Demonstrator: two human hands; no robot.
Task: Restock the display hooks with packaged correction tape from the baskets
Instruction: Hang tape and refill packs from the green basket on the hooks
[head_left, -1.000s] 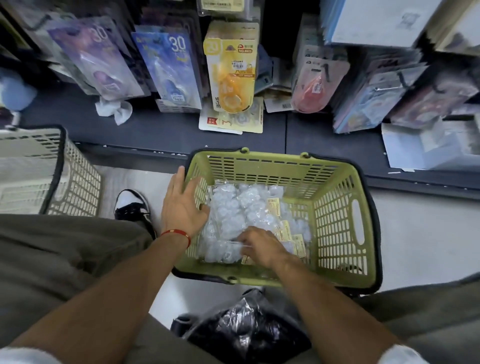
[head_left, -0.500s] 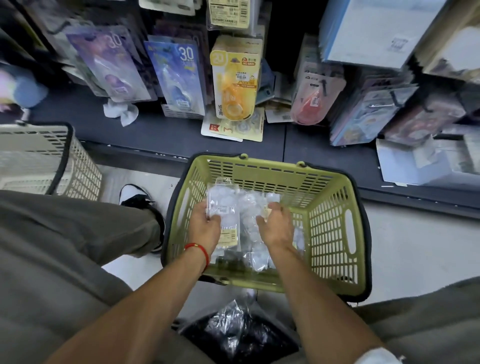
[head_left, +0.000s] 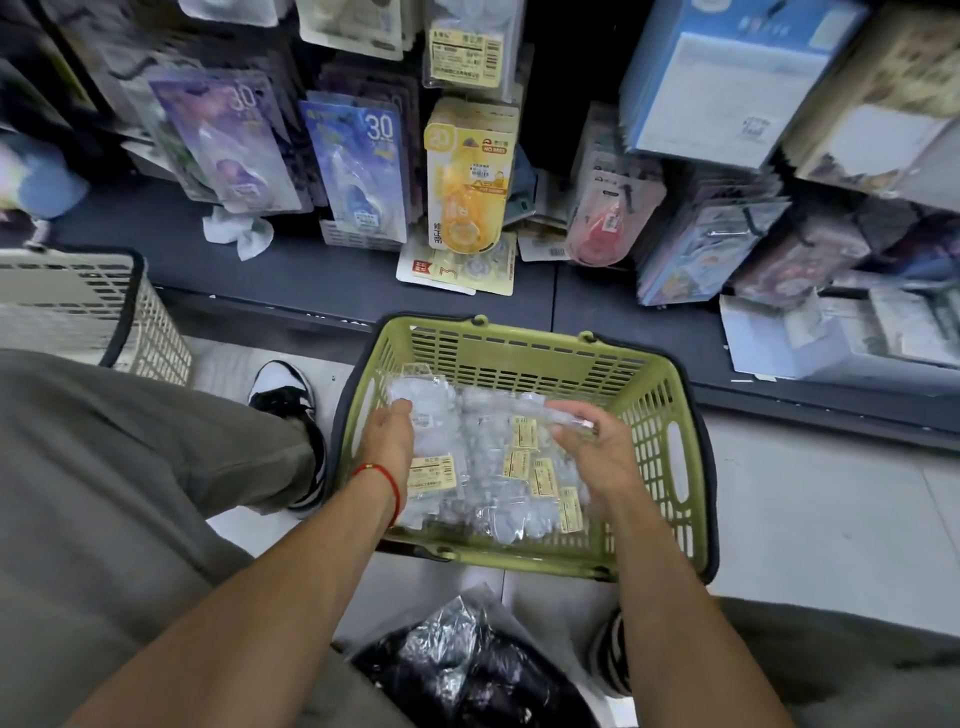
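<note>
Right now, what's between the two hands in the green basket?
Head view: loose clear packs of correction tape with yellow labels fill the gap between left hand and right hand, inside the green basket.

- Left hand (head_left: 387, 434): forearm reaches forward from the lower left, red cord at the wrist, fingers curled round a clear packet.
- Right hand (head_left: 592, 449): forearm reaches in from the lower right, thumb and fingertips pinch a second clear packet edge-on.

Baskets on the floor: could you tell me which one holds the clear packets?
The green basket under both hands; the beige basket at left shows none.
</note>
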